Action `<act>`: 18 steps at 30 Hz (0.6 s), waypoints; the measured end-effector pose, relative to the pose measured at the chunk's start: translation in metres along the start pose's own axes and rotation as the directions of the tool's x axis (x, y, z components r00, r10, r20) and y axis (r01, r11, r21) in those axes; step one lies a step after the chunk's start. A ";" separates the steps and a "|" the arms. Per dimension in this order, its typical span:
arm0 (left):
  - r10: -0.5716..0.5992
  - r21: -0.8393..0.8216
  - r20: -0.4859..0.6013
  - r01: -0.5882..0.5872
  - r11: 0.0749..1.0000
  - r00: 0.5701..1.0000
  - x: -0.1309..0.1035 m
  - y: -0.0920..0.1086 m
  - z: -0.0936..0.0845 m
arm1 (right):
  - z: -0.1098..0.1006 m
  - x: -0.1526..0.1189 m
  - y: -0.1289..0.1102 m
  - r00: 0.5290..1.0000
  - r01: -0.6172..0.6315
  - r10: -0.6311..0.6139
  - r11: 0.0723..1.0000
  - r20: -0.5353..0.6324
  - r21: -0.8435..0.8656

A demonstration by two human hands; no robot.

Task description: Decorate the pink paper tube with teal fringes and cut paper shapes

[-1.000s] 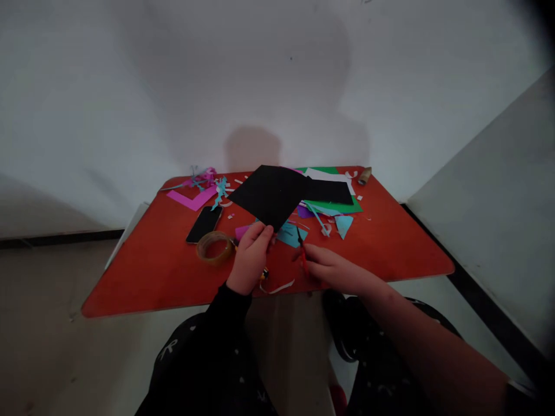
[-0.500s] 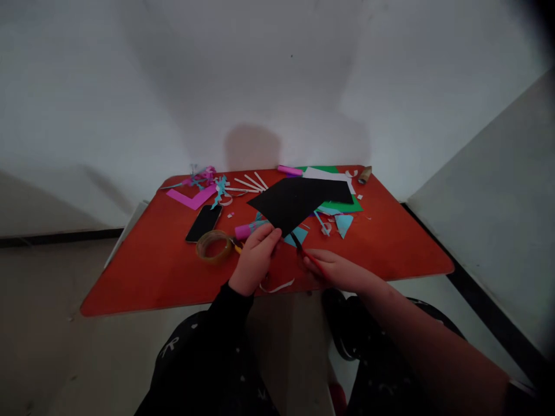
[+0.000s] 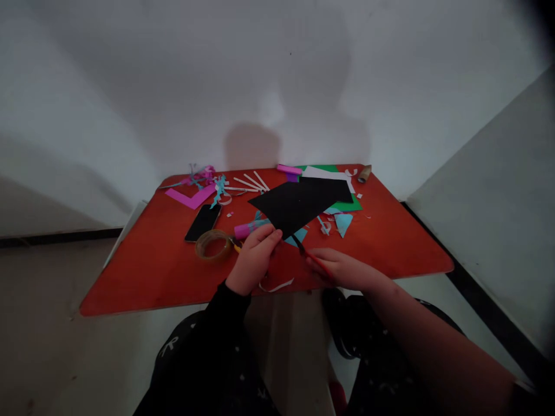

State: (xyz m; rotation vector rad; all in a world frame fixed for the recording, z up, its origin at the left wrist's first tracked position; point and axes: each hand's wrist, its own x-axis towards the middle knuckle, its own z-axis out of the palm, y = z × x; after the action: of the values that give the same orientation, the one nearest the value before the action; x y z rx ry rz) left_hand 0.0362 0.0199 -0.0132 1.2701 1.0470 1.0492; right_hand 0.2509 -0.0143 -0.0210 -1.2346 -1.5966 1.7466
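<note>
Your left hand (image 3: 254, 259) has its fingers pinched on the near corner of the black sheet (image 3: 292, 203) — your right hand (image 3: 340, 268) is wrapped around the red handles of the scissors (image 3: 317, 261), blades at that sheet's near edge. Left of the black sheet lie the tape roll (image 3: 212, 231) and the phone (image 3: 203, 222); beyond it, a pink roll (image 3: 289, 169) rests on the red table (image 3: 156, 266).

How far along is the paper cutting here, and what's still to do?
Done: the blue scrap and pink V look already cut.
In hand: the left hand holds the black sheet near its closest corner; the right hand has the scissors at its edge.
Left: probably most of this sheet's cutting, as it looks largely whole; whether the blades have bitten is unclear.
</note>
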 end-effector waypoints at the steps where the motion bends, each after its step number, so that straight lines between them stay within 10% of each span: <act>1: -0.002 0.002 0.007 0.002 1.000 1.000 0.000 0.000 -0.001 | -0.001 -0.001 -0.002 1.000 0.001 -0.001 1.000 0.013 -0.022; 18: -0.004 0.106 0.094 -0.006 0.994 0.996 -0.002 0.013 -0.010 | -0.007 -0.006 -0.011 0.980 -0.105 0.110 0.994 0.168 -0.034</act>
State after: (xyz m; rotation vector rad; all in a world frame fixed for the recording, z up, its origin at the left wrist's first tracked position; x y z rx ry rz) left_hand 0.0253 0.0203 -0.0006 1.3929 1.0411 0.9351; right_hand 0.2573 -0.0135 -0.0085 -1.2330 -1.6783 1.9509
